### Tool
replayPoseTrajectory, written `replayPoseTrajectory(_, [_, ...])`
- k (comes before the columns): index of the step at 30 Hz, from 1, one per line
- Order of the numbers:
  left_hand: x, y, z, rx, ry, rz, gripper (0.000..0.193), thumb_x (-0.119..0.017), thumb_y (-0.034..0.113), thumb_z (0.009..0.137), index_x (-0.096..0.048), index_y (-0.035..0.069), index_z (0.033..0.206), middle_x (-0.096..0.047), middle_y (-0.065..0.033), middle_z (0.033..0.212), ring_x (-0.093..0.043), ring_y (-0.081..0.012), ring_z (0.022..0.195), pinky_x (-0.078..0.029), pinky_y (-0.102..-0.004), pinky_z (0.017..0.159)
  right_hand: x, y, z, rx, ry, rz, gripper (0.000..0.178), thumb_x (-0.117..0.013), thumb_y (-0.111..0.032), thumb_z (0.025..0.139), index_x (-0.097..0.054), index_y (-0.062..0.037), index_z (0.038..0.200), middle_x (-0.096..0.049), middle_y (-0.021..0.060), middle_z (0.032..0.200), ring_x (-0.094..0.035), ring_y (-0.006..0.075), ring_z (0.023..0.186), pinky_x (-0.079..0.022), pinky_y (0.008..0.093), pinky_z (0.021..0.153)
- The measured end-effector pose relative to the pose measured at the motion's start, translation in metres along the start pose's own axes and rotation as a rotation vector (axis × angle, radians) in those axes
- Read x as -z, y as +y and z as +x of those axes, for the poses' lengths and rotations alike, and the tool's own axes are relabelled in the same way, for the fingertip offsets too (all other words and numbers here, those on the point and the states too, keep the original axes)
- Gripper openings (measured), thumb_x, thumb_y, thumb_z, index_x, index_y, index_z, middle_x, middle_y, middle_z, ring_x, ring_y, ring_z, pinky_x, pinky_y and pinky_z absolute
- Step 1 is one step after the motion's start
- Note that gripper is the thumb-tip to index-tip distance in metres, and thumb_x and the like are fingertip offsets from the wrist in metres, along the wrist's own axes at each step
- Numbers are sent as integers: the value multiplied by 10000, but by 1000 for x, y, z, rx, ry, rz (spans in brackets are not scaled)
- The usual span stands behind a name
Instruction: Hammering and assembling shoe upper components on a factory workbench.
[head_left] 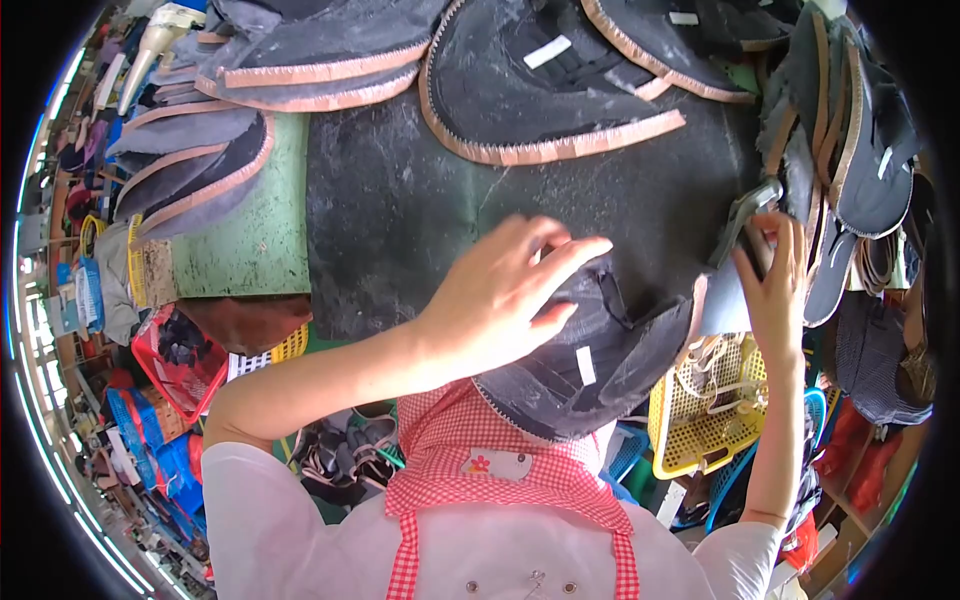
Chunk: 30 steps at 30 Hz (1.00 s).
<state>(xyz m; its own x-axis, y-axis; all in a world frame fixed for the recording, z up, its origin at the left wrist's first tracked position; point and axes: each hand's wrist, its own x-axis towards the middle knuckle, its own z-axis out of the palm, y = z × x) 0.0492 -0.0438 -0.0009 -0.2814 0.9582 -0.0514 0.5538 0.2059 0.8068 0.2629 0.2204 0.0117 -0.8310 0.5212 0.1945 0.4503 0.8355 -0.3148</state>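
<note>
- Dark fabric, a shoe upper (590,350) with a pale stitched rim and a small white label, lies at the near edge of the black work mat (400,220), partly overhanging it toward the person's red-checked apron (480,470).
- Left hand (510,295) lies spread and flat on top of that upper, fingers open, pressing it against the mat rather than gripping it.
- Right hand (775,285) is closed around a grey tool (745,220) at the mat's right edge, its tip angled up toward a hanging stack of uppers (840,130).
- Judging from this, the piece wants holding flat and still with the palm, fingers kept away from the rim nearest the tool.
- More finished uppers (540,90) fan along the mat's far edge, and another overlapping row (190,160) sits beyond its left side on the green table (260,240).
- Below the mat's right corner stands a yellow basket (700,420); below its left corner, a red basket (175,350).
- What kind of tool it is cannot be told: the hand covers most of it, and the fisheye rim blurs the shelves and clutter at both sides.
</note>
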Motion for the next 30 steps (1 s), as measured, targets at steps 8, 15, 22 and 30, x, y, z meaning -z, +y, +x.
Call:
replayPoseTrajectory(8, [-3, -20, 8, -373, 120, 269, 448, -817, 100, 714, -729, 189, 1144, -565, -49, 1160, -548, -259, 1073, -503, -412, 931, 2, 2, -4, -350, -13, 327, 267, -664, -125, 975, -593, -21, 1210, -673, 108, 1013, -619, 164, 809, -495, 325, 709])
replayPoseTrajectory(15, [14, -1, 28, -183, -30, 44, 298, -801, 86, 747, -735, 122, 1036, -634, -61, 994, -599, -244, 933, -494, -377, 807, 21, -108, -27, -95, -529, 711, 154, -604, -52, 977, -589, 35, 1104, -552, 53, 699, -596, 171, 590, -417, 318, 514])
replayPoseTrajectory(22, [19, -13, 80, -369, -161, 212, 73, -769, 133, 818, -740, 84, 865, -666, -37, 780, -628, -220, 840, -518, -361, 818, 8, -109, -34, -200, -611, 684, 195, -633, -2, 933, -547, 39, 1103, -577, 149, 697, -612, 293, 561, -432, 333, 538])
replayPoseTrajectory(30, [32, -30, 94, -571, -278, 169, 101, -811, 124, 750, -736, 94, 812, -680, 10, 836, -619, -201, 850, -521, -346, 801, 9, -109, -27, -198, -645, 715, 248, -651, -29, 925, -558, 50, 1141, -601, 119, 708, -617, 216, 562, -428, 320, 532])
